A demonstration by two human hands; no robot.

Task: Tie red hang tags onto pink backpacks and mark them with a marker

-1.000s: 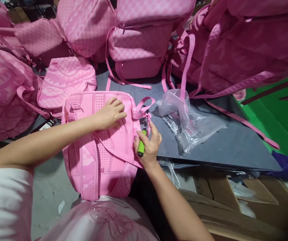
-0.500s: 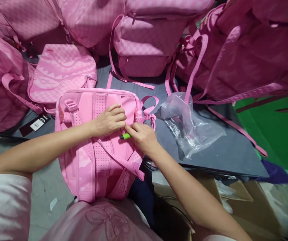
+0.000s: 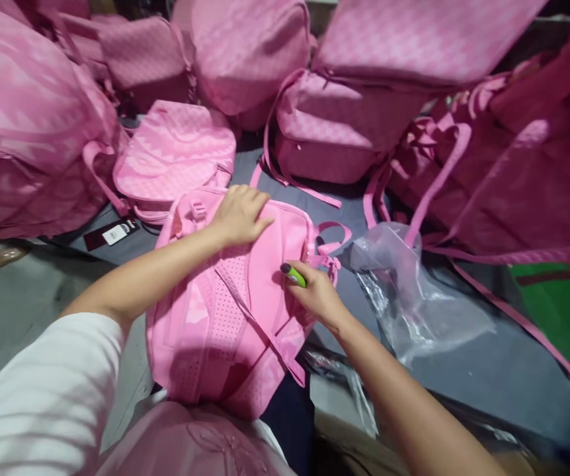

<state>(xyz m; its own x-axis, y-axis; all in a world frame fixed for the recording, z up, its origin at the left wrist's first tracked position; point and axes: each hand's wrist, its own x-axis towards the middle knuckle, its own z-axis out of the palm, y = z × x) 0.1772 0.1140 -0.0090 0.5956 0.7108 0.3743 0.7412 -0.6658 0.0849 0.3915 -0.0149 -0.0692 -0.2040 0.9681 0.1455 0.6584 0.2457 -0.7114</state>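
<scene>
A pink backpack [image 3: 275, 244] leans over my lap against the table, its padded back panel and straps towards me. Across the panel's upper edge lies my left hand [image 3: 242, 213], its thumb apart from the fingers and nothing visible in its grasp. My right hand [image 3: 317, 291] is closed around a bright green pen-like tool with a black end [image 3: 295, 275], beside the bag's right edge. That tool's other end is hidden in the palm. A loose strap [image 3: 265, 330] hangs diagonally down the panel.
Several pink backpacks [image 3: 250, 53] crowd the back and both sides of the dark table [image 3: 463, 370]. A clear plastic bag [image 3: 424, 317] lies to the right, near trailing straps. A tag [image 3: 111, 235] lies at the left, and a green surface [image 3: 557, 317] shows at far right.
My left hand has moved from the middle of the panel to its upper edge, away from my right hand. The right hand has drawn to the bag's right side with the green tool.
</scene>
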